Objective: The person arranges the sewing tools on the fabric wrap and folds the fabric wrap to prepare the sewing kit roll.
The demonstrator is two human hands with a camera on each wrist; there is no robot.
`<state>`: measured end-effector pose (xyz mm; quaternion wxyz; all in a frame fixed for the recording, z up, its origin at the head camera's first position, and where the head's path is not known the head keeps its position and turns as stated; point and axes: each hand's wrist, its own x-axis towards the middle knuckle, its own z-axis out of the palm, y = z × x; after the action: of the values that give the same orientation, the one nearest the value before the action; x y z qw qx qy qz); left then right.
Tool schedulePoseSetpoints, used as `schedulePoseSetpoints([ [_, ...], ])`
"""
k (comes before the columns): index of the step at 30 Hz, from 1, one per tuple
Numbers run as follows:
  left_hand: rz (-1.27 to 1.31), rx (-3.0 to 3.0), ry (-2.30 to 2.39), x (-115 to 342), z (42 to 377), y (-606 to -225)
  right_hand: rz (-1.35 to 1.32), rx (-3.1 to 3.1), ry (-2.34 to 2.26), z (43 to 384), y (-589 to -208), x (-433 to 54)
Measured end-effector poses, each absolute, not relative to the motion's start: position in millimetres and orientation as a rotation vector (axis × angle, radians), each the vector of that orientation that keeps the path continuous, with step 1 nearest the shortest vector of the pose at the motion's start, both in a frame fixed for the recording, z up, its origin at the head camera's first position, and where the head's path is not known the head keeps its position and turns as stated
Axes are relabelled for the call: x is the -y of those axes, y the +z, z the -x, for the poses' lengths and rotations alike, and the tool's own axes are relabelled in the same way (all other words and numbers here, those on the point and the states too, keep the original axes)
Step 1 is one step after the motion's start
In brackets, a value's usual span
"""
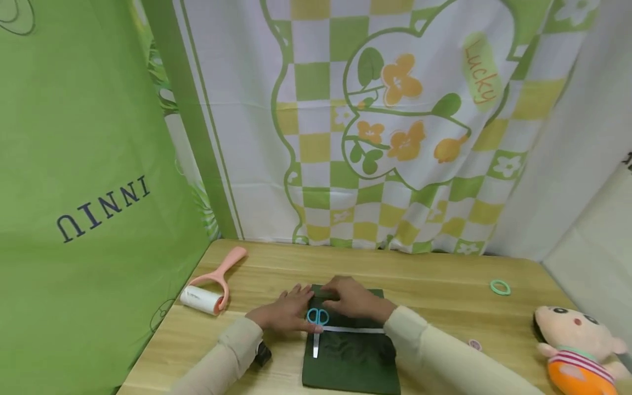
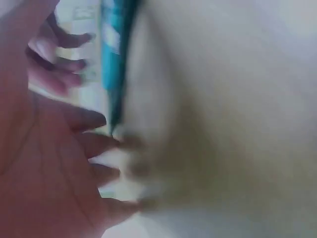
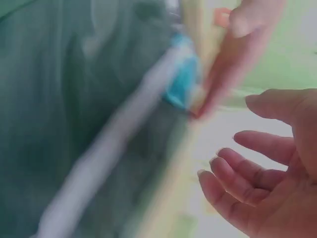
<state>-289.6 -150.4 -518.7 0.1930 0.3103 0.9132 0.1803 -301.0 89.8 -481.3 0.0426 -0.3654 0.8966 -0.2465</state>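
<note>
A flat, dark green rectangular piece (image 1: 345, 362), creased like folded fabric, lies on the table with a white strip (image 1: 353, 329) across it. Blue-handled scissors (image 1: 316, 345) lie over its left side, blades toward the person. My left hand (image 1: 291, 311) rests at the left edge with fingers spread, its thumb reaching the strip beside the scissors. Above the far half of the green piece is my right hand (image 1: 354, 299); the right wrist view shows that hand (image 3: 267, 183) with loosely bent, parted fingers and nothing in them. The left wrist view is blurred.
A pink lint roller (image 1: 202, 299) lies at the left on the wooden table (image 1: 276, 263). To the right are a green ring (image 1: 500, 287), a small round pinkish piece (image 1: 475, 344) and a plush doll (image 1: 573, 340). A patterned curtain (image 1: 316, 164) hangs behind the table.
</note>
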Motion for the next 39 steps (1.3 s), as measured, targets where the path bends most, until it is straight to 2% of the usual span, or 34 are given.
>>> schedulePoseSetpoints([
  [3, -0.89, -2.569, 0.511, 142.3, 286.3, -512.2, 1.161, -2.895, -0.753, 285.2, -442.6, -141.8],
  [8, -0.992, -2.554, 0.331, 137.0, 275.8, -516.6, 0.918, -3.011, -0.699, 251.0, -389.2, -240.1],
  [11, -1.003, -2.546, 0.302, 139.1, 273.0, -523.2, 0.771, -3.031, -0.597, 228.2, -383.9, -286.2],
  [15, -0.995, -2.524, 0.302, 143.5, 273.0, -525.6, 0.701, -3.002, -0.517, 212.0, -404.9, -322.3],
  [26, -1.069, -2.512, 0.328, 141.3, 271.5, -529.3, 0.759, -2.902, -0.466, 194.8, -467.3, -337.8],
  [32, -1.077, -2.503, 0.35, 141.2, 271.8, -531.0, 0.856, -2.866, -0.441, 192.9, -481.1, -332.7],
  [39, -1.065, -2.521, 0.337, 142.0, 272.9, -530.7, 0.723, -2.863, -0.417, 196.4, -484.1, -327.8],
])
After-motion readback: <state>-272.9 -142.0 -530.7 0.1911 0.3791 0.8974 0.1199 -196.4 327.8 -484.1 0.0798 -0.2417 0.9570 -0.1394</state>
